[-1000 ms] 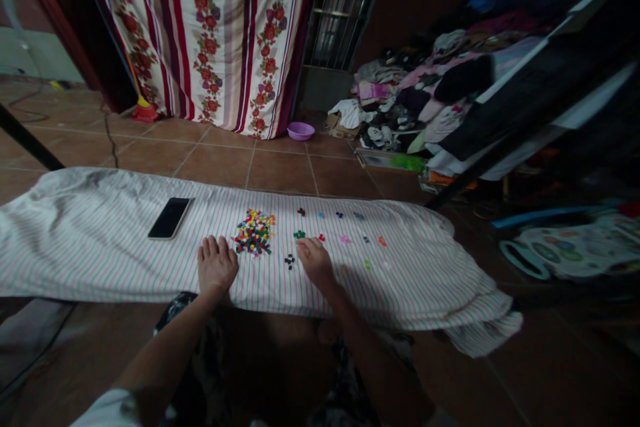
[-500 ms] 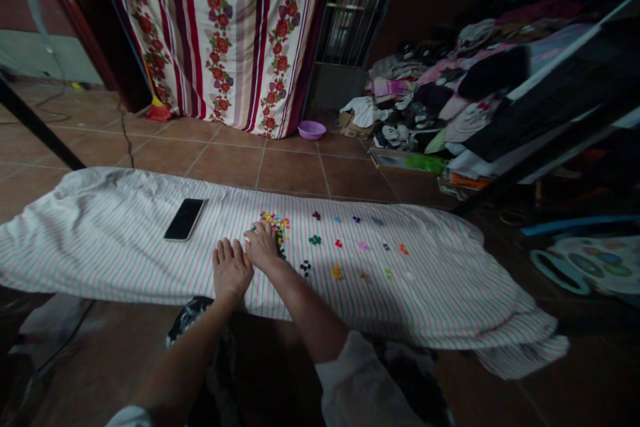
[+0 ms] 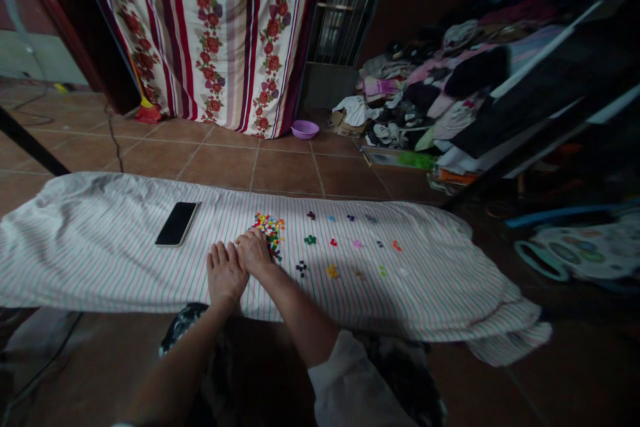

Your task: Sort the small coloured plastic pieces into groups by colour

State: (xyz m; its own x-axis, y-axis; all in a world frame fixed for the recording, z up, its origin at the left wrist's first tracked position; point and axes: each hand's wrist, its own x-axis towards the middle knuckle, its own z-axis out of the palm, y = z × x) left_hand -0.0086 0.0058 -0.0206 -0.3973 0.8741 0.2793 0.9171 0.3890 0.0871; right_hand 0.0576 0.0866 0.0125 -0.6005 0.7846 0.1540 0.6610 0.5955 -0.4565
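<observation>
Right hand (image 3: pixel 253 251) covers near side of bead pile (image 3: pixel 270 228) — grip unreadable; scattered beads (image 3: pixel 332 271) too small.

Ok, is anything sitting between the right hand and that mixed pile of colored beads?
Nothing visible does. The right hand already rests at the near-left edge of the bead pile on the striped cloth. The left hand lies flat beside it, nearer the person, not between them. The phone lies well off to the left.

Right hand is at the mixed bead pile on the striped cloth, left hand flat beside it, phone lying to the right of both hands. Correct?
Not quite: the head view shows the phone left of both hands, not right. The rest holds.
</observation>
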